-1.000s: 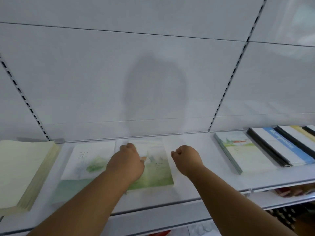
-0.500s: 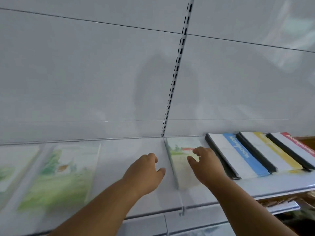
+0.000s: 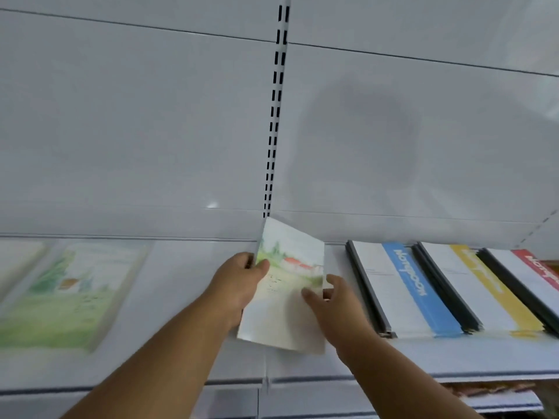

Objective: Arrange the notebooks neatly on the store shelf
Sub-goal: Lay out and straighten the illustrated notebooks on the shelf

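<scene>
2 hands, left hand [image 3: 239, 279] and right hand [image 3: 331, 300], grasp watercolour notebook [image 3: 287, 285] above white shelf [image 3: 181, 297].

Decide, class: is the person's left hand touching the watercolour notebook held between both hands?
Touching. The head view shows the left hand gripping the watercolour notebook's left edge, thumb on its cover.

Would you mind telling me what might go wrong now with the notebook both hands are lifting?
The watercolour notebook is tilted up, held only at its edges by the left hand and right hand; it may slip. Setting it down rightward, it might knock the blue-striped notebook askew.
</scene>
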`<action>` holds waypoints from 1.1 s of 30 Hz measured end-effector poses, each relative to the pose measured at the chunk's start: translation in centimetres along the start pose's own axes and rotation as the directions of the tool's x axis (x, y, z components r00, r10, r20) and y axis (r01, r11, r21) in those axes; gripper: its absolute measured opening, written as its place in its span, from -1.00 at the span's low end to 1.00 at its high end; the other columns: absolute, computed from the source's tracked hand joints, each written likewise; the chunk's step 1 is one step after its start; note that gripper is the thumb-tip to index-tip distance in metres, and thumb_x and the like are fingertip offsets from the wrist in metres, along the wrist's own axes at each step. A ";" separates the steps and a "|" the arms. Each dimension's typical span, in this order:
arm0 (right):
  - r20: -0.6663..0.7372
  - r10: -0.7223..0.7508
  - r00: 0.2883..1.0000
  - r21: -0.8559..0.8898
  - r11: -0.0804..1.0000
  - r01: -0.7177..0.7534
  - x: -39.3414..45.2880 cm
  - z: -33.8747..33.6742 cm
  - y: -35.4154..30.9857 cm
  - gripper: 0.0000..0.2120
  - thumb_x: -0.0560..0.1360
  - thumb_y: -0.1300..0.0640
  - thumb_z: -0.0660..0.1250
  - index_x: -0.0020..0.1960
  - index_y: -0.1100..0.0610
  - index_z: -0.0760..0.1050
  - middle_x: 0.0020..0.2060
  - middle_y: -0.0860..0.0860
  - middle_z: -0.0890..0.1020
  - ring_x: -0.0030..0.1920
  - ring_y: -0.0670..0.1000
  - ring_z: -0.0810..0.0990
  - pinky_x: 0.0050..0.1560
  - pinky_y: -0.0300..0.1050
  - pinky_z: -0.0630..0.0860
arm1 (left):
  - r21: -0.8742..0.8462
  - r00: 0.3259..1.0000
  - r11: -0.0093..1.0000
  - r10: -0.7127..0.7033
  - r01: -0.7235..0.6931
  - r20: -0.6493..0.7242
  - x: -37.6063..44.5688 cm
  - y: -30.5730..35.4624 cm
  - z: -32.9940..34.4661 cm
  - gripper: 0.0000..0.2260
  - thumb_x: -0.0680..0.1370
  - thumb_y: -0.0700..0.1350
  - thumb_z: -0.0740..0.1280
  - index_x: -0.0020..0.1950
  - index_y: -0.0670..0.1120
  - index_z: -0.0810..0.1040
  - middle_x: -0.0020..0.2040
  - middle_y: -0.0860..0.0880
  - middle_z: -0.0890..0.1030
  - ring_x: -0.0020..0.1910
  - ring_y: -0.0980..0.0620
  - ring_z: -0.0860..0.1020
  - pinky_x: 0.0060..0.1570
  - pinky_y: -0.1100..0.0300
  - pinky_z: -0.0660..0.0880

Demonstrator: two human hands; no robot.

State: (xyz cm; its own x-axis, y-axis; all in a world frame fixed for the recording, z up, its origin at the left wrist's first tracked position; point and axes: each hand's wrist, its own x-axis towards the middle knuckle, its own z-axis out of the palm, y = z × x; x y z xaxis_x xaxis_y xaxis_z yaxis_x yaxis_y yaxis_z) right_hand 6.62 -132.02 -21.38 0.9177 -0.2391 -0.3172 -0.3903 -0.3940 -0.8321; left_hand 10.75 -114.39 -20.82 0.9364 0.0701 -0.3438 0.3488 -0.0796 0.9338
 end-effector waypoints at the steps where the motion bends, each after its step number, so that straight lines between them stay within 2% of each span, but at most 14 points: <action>1: 0.002 -0.017 1.000 0.092 0.996 0.016 -0.1 0.2 -0.8 -0.38 0.49 -0.15 0.43 0.45 0.02 0.33 0.13 -0.02 0.61 0.09 0.03 0.63 0.16 0.09 0.60 | -0.036 0.999 0.998 0.044 -0.043 0.020 -0.7 0.0 -0.9 -0.93 0.59 -0.11 0.35 0.03 0.00 0.62 -0.04 -0.08 0.71 -0.02 -0.14 0.68 0.10 -0.17 0.58; 3: 0.007 -0.074 0.997 0.270 0.960 0.070 -0.1 0.9 -2.5 -0.33 0.33 -0.35 0.45 0.32 -0.04 0.46 0.09 -0.01 0.68 0.06 0.04 0.68 0.14 0.17 0.62 | -0.100 0.989 0.985 0.143 -0.139 0.036 -2.4 -0.1 -2.8 -0.85 0.63 -0.14 0.28 0.12 0.07 0.58 0.02 0.02 0.70 0.07 -0.03 0.66 0.15 -0.05 0.55; 4: 0.026 -0.118 0.993 0.348 0.932 0.101 -0.1 1.4 -3.5 -0.38 0.29 -0.39 0.44 0.22 -0.07 0.52 0.04 -0.01 0.70 0.05 0.05 0.69 0.14 0.21 0.62 | -0.088 0.976 0.973 0.217 -0.214 0.034 -3.2 -0.2 -3.7 -0.82 0.65 -0.13 0.26 0.16 0.12 0.54 0.04 0.11 0.69 0.11 0.07 0.63 0.16 0.06 0.52; 7: 0.076 -0.283 0.956 0.468 0.857 0.217 -1.6 4.0 -6.4 -0.69 0.48 -0.25 0.38 0.10 -0.08 0.58 -0.03 0.02 0.73 0.02 0.09 0.72 0.12 0.26 0.61 | -0.029 0.921 0.921 0.386 -0.388 -0.054 -4.8 -0.3 -6.2 -0.86 0.62 0.00 0.26 0.16 0.19 0.44 0.03 0.29 0.64 0.07 0.30 0.59 0.05 0.29 0.45; 10: 0.105 -0.393 0.913 0.473 0.828 0.302 -3.4 6.4 -7.9 -0.52 0.44 -0.31 0.33 0.19 0.00 0.57 0.04 0.03 0.72 0.09 0.08 0.70 0.18 0.26 0.59 | -0.029 0.887 0.890 0.450 -0.455 -0.107 -6.0 0.2 -9.1 -0.76 0.54 0.13 0.27 0.18 0.14 0.42 0.05 0.32 0.62 0.09 0.32 0.57 -0.01 0.44 0.44; 12: 0.040 -0.431 0.901 0.461 0.808 0.367 -4.5 7.3 -9.0 -0.36 0.43 -0.41 0.30 0.13 0.15 0.55 -0.04 0.13 0.69 0.02 0.15 0.68 0.15 0.26 0.59 | -0.055 0.880 0.881 0.462 -0.470 -0.111 -7.0 1.1 -10.7 -0.73 0.48 0.12 0.24 0.16 0.14 0.42 0.00 0.37 0.62 0.04 0.37 0.57 -0.07 0.53 0.42; 14: -0.056 -0.420 0.906 0.428 0.809 0.401 -5.1 8.0 -10.4 -0.23 0.41 -0.51 0.25 0.00 0.26 0.49 -0.14 0.27 0.57 -0.14 0.25 0.56 -0.02 0.20 0.56 | -0.065 0.874 0.879 0.457 -0.472 -0.166 -7.3 2.5 -11.5 -0.76 0.48 0.20 0.23 0.11 0.19 0.46 -0.06 0.32 0.62 -0.07 0.37 0.56 -0.10 0.47 0.44; 16: -0.142 -0.347 0.927 0.430 0.822 0.374 -5.8 8.6 -11.6 -0.43 0.50 -0.37 0.28 -0.13 0.18 0.53 -0.25 0.18 0.58 -0.22 0.17 0.54 -0.14 0.10 0.55 | -0.039 0.874 0.899 0.414 -0.437 -0.253 -6.9 3.9 -11.5 -0.79 0.54 0.25 0.28 0.03 0.17 0.56 -0.06 0.24 0.61 -0.05 0.23 0.56 -0.03 0.24 0.48; 19: -0.228 -0.222 0.948 0.466 0.830 0.306 -6.2 9.2 -12.1 -0.59 0.60 -0.12 0.29 -0.21 0.21 0.49 -0.36 0.06 0.48 -0.29 0.09 0.47 -0.25 0.00 0.46 | -0.085 0.879 0.921 0.330 -0.379 -0.344 -6.0 5.1 -11.2 -0.80 0.57 -0.03 0.27 -0.19 0.01 0.63 -0.26 0.13 0.60 -0.20 0.13 0.54 -0.14 0.12 0.43; 22: -0.288 -0.176 0.941 0.551 0.773 0.313 -6.6 9.2 -12.0 -0.61 0.63 0.03 0.24 -0.19 0.35 0.37 -0.32 0.02 0.33 -0.25 0.04 0.29 -0.19 -0.05 0.24 | -0.092 0.890 0.918 0.344 -0.386 -0.298 -6.1 5.2 -11.4 -0.77 0.54 -0.16 0.25 -0.27 -0.05 0.62 -0.34 0.12 0.59 -0.28 0.15 0.50 -0.23 0.16 0.38; 25: -0.304 -0.114 0.946 0.595 0.753 0.282 -6.8 9.1 -12.3 -0.68 0.62 0.10 0.25 -0.15 0.36 0.42 -0.27 -0.01 0.36 -0.22 0.03 0.29 -0.19 -0.10 0.23 | -0.103 0.889 0.914 0.348 -0.392 -0.298 -5.9 5.0 -11.7 -0.76 0.54 -0.18 0.25 -0.29 -0.07 0.61 -0.35 0.14 0.59 -0.31 0.19 0.50 -0.24 0.17 0.37; 28: -0.262 -0.089 0.961 0.595 0.769 0.234 -7.0 9.0 -12.4 -0.73 0.60 0.13 0.25 -0.27 0.11 0.52 -0.32 0.02 0.38 -0.24 0.05 0.31 -0.23 -0.11 0.26 | -0.135 0.893 0.916 0.324 -0.379 -0.311 -6.3 4.8 -11.4 -0.76 0.57 -0.11 0.25 -0.26 -0.08 0.60 -0.37 0.12 0.57 -0.31 0.15 0.50 -0.22 0.15 0.40; 30: -0.251 -0.112 0.961 0.568 0.787 0.240 -7.3 8.8 -12.3 -0.66 0.58 0.18 0.22 -0.35 0.08 0.56 -0.37 0.04 0.49 -0.25 0.07 0.42 -0.23 -0.08 0.35 | -0.139 0.881 0.913 0.317 -0.383 -0.350 -6.8 4.4 -11.1 -0.74 0.59 -0.06 0.25 -0.25 -0.10 0.58 -0.40 0.12 0.53 -0.33 0.15 0.48 -0.24 0.14 0.39; 33: -0.283 -0.202 0.938 0.501 0.803 0.324 -7.6 8.6 -11.7 -0.66 0.57 0.22 0.16 -0.26 0.12 0.63 -0.29 0.00 0.61 -0.20 0.03 0.52 -0.25 -0.09 0.43 | -0.164 0.855 0.892 0.331 -0.422 -0.399 -7.3 4.0 -10.8 -0.77 0.56 -0.17 0.26 -0.30 -0.14 0.54 -0.42 0.08 0.48 -0.40 0.17 0.43 -0.30 0.15 0.35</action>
State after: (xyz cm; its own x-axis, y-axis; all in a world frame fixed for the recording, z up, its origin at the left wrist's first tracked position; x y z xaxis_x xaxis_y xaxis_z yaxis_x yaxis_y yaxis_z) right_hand 4.80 -117.99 -13.17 0.9183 -0.3959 -0.0008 0.0209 0.0505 -0.9985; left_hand 4.94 -104.48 -13.49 0.9010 0.4304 0.0551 -0.0906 0.0625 0.9939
